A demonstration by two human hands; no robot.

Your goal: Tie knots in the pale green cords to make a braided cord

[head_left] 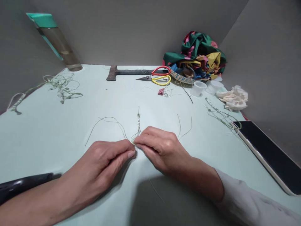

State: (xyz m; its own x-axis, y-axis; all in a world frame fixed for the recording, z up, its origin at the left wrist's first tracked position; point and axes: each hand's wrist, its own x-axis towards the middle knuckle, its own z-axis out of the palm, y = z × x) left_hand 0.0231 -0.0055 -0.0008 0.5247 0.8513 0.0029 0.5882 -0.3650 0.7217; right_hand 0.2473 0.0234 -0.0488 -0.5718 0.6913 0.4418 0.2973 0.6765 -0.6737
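A short braided cord [138, 122] lies upright in the middle of the pale table, its loose threads running down between my fingertips. My left hand [110, 163] is closed in a pinch on the threads just below the braid. Close against it, my right hand [162, 147] pinches the same threads from the right side. One thin green thread [110, 117] curves out to the left, and loose ends [180, 125] stick out beyond my right hand. The exact crossing of the threads is hidden by my fingertips.
Scissors [161, 76] and a hammer [115, 72] lie at the back, near a pink clip [161, 91]. Bottle [61, 47] back left; patterned cloth [199, 47], small cups [198, 88] and tissue [235, 97] back right. Phone [268, 153] at right. Tangled cords [61, 84] lie left.
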